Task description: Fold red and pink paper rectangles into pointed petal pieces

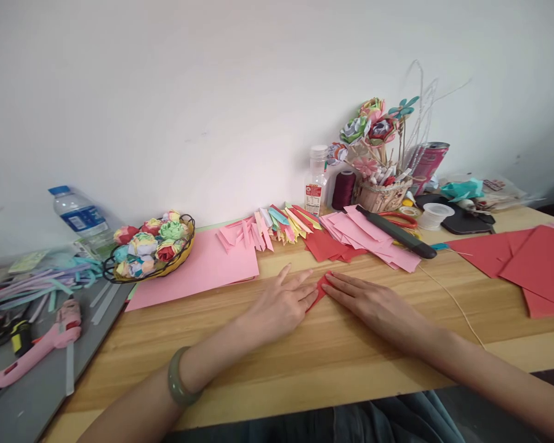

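Observation:
A small folded piece of red paper (322,288) lies on the wooden table between my two hands. My left hand (284,303) rests at its left side; some fingertips touch the paper while other fingers are spread and raised. From the right, my right hand (367,301) lies fairly flat, its fingers stretched out and fingertips pressing the paper's upper edge. Part of the paper is hidden under the fingers. Just beyond are red sheets (321,246), pink paper pieces (373,240) and a row of folded colored strips (289,224).
A dark-handled tool (397,234) lies across the pink pieces. At left are a basket of paper flowers (184,261), a pink glue gun (50,341) and a water bottle (80,212). Large red sheets (545,264) lie right. A flower pot (381,195) and a thread spool (343,191) stand behind.

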